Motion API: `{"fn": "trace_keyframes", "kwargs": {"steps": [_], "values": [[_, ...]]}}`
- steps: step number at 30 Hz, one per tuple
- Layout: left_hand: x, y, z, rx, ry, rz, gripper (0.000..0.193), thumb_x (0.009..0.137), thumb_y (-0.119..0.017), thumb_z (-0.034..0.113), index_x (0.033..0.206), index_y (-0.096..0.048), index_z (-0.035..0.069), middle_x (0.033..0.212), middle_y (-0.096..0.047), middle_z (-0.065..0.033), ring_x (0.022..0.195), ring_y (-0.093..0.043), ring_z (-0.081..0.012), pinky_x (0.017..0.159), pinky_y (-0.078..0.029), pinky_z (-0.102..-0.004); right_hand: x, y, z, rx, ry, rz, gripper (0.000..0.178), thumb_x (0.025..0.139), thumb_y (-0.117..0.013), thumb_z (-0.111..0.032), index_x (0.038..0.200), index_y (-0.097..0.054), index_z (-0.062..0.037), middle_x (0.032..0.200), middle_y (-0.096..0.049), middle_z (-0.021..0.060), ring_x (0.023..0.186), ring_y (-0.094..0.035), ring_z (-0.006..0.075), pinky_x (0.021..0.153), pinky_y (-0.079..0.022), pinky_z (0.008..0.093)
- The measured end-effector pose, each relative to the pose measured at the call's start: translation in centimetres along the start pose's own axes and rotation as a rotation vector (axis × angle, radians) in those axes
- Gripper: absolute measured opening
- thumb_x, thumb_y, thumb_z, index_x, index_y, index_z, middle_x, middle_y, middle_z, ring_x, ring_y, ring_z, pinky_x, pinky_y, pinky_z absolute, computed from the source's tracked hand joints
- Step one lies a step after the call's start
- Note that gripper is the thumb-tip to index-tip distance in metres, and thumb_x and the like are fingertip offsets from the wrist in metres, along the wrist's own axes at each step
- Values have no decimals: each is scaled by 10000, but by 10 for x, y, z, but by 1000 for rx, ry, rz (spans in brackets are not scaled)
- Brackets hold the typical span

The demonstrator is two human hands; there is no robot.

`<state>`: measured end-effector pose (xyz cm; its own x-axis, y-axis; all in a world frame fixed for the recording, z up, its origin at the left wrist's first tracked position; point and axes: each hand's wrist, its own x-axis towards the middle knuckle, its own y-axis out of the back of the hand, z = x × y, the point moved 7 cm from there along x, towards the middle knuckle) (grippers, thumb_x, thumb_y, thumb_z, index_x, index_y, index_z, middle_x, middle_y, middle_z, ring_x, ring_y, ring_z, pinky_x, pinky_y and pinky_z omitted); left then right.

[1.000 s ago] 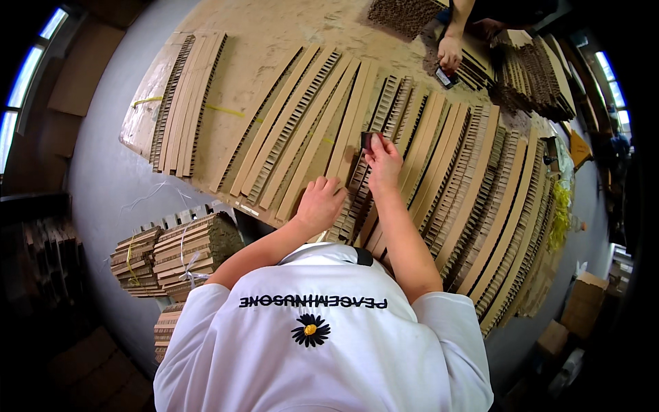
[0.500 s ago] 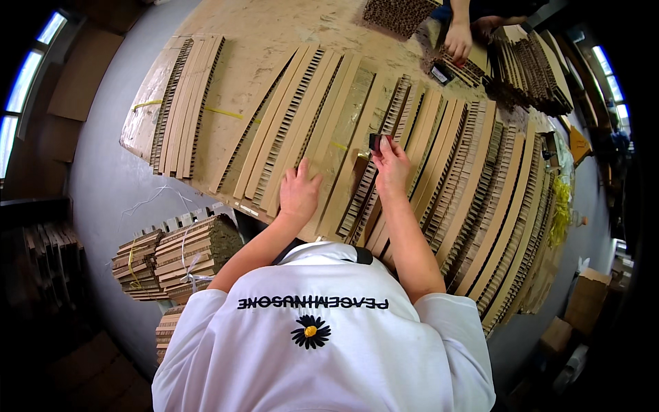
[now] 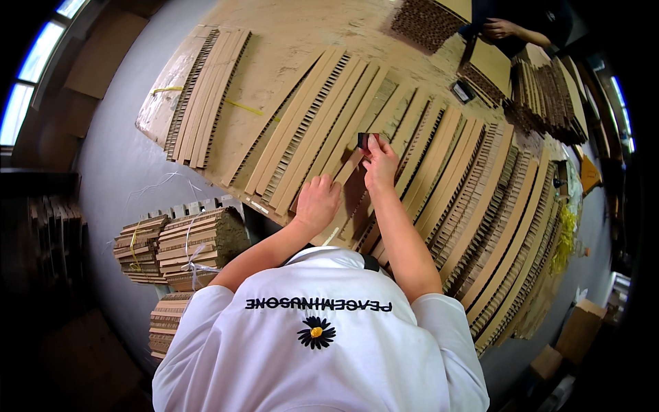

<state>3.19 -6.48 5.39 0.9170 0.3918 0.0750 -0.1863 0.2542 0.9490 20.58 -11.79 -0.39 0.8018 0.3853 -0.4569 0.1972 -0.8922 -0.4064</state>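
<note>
Long honeycomb cardboard strips (image 3: pixel 294 127) lie side by side on the table in front of me. My left hand (image 3: pixel 319 204) rests on the near part of one strip, fingers bent but apart. Between the fingertips of my right hand (image 3: pixel 380 165) is a small dark red and black block (image 3: pixel 368 141), held over the strips a little farther off than my left hand. What kind of block it is I cannot tell. Beneath my right hand lies a darker brown strip face (image 3: pixel 353 192), partly in shadow.
Another group of strips (image 3: pixel 207 96) lies at the table's left. Strapped cardboard bundles (image 3: pixel 199 240) stand on the floor at left. At the far right, a co-worker's hand (image 3: pixel 501 29) is near honeycomb stacks (image 3: pixel 546 96). A small black device (image 3: pixel 463 91) lies nearby. Yellow strapping (image 3: pixel 564 240) hangs at right.
The view has shifted slightly. Against the strips, my right hand has moved left with the block, closer to my left hand. The co-worker's hand has drawn back from the small honeycomb piece.
</note>
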Motion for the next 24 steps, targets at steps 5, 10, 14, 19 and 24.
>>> {"fn": "trace_keyframes", "kwargs": {"steps": [5,10,14,19,24], "values": [[41,39,-114,134,232,428,373,840,-725,201,1175,-643,56,1232,-596,-158,1086,-580,-367,930,-476,-500,-3,-5,3,-30,-15,10,203,979,-746,-197,1098,-713,-36,983,-704,12,822,-644,117,669,-463,255],[70,24,-192,80,353,326,449,852,-723,168,1259,-582,41,1275,-588,-156,1114,-579,-368,930,-483,-490,-10,2,4,-37,-50,27,216,984,-744,-209,1129,-706,-54,1018,-704,6,849,-652,132,739,-490,286],[78,-4,-180,87,335,375,491,876,-715,161,1324,-535,66,1303,-581,-136,1150,-574,-355,908,-491,-475,-8,-14,18,-43,-53,-38,220,976,-758,-254,1118,-692,-100,1001,-730,0,884,-671,175,845,-490,389],[74,26,-149,44,290,395,303,876,-699,151,1153,-613,63,1148,-601,-121,1097,-596,-340,857,-510,-453,-8,-9,30,-83,-27,-57,206,975,-756,-255,1104,-697,-105,984,-727,-8,863,-677,151,815,-498,338],[33,9,-142,46,324,24,248,866,-698,148,1096,-669,58,1078,-613,-135,1043,-621,-344,860,-533,-447,-18,0,14,-36,-33,70,191,966,-771,-201,1057,-708,-46,932,-704,9,771,-655,119,703,-513,245]]}}
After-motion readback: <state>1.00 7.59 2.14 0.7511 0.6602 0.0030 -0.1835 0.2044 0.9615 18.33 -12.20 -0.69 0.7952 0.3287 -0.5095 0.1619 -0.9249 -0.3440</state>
